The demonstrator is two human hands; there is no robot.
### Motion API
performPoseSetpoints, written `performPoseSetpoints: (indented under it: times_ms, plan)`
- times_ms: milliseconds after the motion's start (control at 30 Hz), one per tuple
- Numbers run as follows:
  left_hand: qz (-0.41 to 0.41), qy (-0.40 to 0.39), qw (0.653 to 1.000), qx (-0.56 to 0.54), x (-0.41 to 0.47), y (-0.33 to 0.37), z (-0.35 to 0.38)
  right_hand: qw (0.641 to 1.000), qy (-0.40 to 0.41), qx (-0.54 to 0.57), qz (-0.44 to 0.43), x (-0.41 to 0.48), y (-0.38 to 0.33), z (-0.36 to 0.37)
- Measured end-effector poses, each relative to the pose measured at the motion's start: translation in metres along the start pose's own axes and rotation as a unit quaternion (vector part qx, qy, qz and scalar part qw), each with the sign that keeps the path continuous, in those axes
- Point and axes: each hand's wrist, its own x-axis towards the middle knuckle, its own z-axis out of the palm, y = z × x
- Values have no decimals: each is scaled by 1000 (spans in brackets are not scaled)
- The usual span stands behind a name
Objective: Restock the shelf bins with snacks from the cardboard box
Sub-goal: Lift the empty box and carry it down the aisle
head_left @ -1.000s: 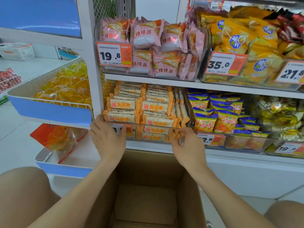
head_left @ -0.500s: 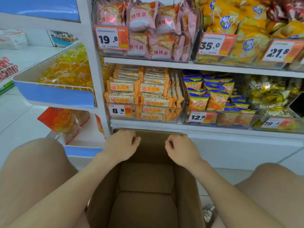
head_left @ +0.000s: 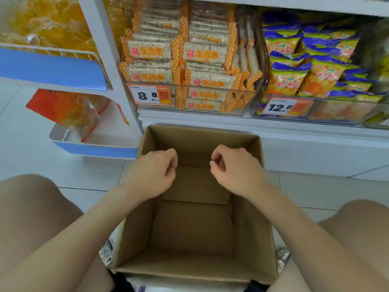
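Brown cardboard box [head_left: 248,239], head view. It stands open on the pale tiled floor in the lower centre of the frame, between the person's knees. Its far wall is just beside the base of the white shelf [head_left: 294,131], and I see the box's bare inner floor. The left hand [head_left: 152,173] and right hand [head_left: 235,171] hover over the box's far half, near each other but apart. On both, the fingers are curled in toward the thumb and grasp nothing.

Directly above the box, in the upper centre, a clear bin [head_left: 242,102] holds stacked orange-and-white snack packs [head_left: 151,49], with a price tag reading 8.8 [head_left: 150,94] on its front. To its right, a second clear bin [head_left: 336,110] holds blue, yellow and orange bags [head_left: 288,79] behind a tag reading 12.8 [head_left: 281,106].

At upper left, a blue-fronted wire rack [head_left: 52,70] carries yellow packets [head_left: 52,22]. Below it, an orange bag [head_left: 61,106] lies in a lower blue tray [head_left: 94,149].
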Motion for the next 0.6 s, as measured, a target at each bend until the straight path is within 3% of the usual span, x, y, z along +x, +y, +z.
performPoseSetpoints:
  times_ms: [133,267,400,500,600]
  plan:
    - [-28,-23,994,-108,22,9,-5,999,-5,31,43,24,-7,2]
    - [-115,52,989,-72,16,5,-2,993,-49,59,94,6,-3,5]
    - [-192,49,979,-49,-10,11,-3,984,-38,106,141,-11,-3,-4]
    - [-247,36,964,-92,-31,14,-3,959,17,137,249,-32,8,-7]
    - [-359,-25,918,-167,-45,19,-3,909,35,146,388,-59,27,-12]
